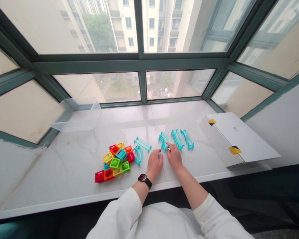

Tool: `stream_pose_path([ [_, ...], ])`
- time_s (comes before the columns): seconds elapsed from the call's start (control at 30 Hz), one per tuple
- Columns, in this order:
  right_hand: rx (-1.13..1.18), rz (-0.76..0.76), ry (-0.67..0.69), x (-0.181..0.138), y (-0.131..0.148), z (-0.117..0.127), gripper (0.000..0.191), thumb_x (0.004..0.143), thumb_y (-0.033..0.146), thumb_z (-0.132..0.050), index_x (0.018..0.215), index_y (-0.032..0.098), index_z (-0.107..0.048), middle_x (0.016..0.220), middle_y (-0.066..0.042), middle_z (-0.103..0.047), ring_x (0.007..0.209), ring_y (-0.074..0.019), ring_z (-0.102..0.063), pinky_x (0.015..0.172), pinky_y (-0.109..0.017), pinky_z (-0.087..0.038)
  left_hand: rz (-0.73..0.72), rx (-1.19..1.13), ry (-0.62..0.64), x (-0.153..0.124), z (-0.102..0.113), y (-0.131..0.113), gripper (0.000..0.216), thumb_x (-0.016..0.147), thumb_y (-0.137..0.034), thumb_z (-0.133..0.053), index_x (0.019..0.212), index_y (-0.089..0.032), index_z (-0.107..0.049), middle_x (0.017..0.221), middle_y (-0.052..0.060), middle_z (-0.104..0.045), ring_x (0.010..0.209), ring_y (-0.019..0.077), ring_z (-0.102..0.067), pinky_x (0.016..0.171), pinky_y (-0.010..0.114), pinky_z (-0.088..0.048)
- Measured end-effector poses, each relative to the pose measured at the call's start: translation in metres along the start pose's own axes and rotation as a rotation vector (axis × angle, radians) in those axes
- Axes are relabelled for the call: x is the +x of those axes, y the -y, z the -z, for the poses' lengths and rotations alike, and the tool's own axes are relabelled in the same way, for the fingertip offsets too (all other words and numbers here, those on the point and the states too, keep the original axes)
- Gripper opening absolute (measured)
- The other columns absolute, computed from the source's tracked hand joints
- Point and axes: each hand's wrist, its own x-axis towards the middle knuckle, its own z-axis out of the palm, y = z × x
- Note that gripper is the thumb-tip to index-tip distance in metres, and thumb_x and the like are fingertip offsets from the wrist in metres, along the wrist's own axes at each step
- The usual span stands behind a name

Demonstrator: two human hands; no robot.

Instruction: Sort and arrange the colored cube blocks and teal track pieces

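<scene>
White sill (72, 166), wide bare stretch left of the block pile (115, 162), more bare marble behind it up to the window frame. Front edge of sill runs just below the pile and under both wrists. Clear tub (76, 116) well behind the pile, back left, looks to have nothing in it. White box (236, 137) far right of the pile, lid shut, near the front edge. Curved blue track (163, 140) right of the pile, touching the right hand (174, 156) fingertips; fingers bent, loosely curled on its near end, grip not sure. Left hand (154, 163) just beside, half curled, flat on sill, holding nothing. Straight tracks (181, 138) right of that; two more tracks (140, 149) next to the pile.
</scene>
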Motion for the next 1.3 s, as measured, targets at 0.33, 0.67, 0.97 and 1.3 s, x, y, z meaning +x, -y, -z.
stream_pose_path([
  [0.33,-0.001,-0.013,0.012,0.002,0.001,0.002,0.044,0.099,0.02,-0.044,0.139,0.022,-0.062,0.112,-0.012,-0.065,0.094,-0.0235,-0.063,0.087,-0.043,-0.057,-0.011,0.029,-0.001,0.0,0.0,0.001,0.027,0.101,-0.021,-0.052,0.127,-0.022,-0.059,0.117,0.009,-0.068,0.111,0.025,-0.064,0.1,0.044,-0.053],
  [0.67,0.106,-0.072,-0.032,-0.045,0.014,0.001,0.05,0.098,0.023,-0.051,0.147,0.021,-0.051,0.128,-0.016,-0.056,0.091,-0.0228,-0.063,0.079,-0.04,-0.061,-0.002,-0.004,-0.014,0.0,0.0,-0.001,0.026,0.101,-0.02,-0.051,0.126,-0.022,-0.059,0.116,0.01,-0.067,0.11,0.025,-0.063,0.1,0.043,-0.052],
  [0.97,0.1,-0.001,0.107,-0.072,0.019,0.001,0.036,0.095,0.015,-0.05,0.127,0.022,-0.064,0.114,-0.011,-0.067,0.105,-0.0267,-0.065,0.095,-0.045,-0.058,0.084,-0.067,0.032,-0.001,0.007,-0.003,0.025,0.104,-0.033,-0.048,0.082,-0.022,-0.056,0.087,0.003,-0.06,0.088,0.0207,-0.057,0.084,0.034,-0.045],
  [1.3,-0.055,0.115,0.173,-0.07,0.017,-0.003,0.032,0.096,0.017,-0.053,0.124,0.023,-0.068,0.116,-0.012,-0.072,0.109,-0.0287,-0.066,0.099,-0.047,-0.054,0.088,-0.185,0.295,-0.041,0.058,0.013,0.052,0.103,-0.048,-0.047,0.059,-0.021,-0.039,0.058,-0.005,-0.04,0.058,0.0123,-0.039,0.06,0.028,-0.031],
])
